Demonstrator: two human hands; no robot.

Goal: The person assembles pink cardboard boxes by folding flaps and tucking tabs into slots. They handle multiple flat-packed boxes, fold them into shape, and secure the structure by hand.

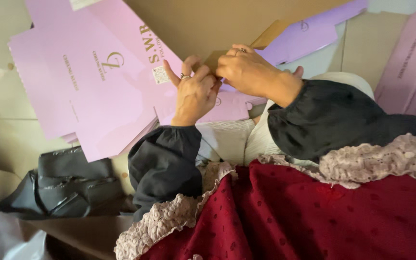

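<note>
Your dark red garment (314,212) is filling the foreground while you are folding a pink box blank.

Your left hand (196,91) and right hand (249,72) are both pinching the flat pink card blank (227,107) over your lap; uneven pressure could be creasing its brown inner flap (214,59) crookedly.

Flat pink box blanks (87,82) lie at left, lilac ones (309,36) upper right, a small white label (160,75) between.
</note>
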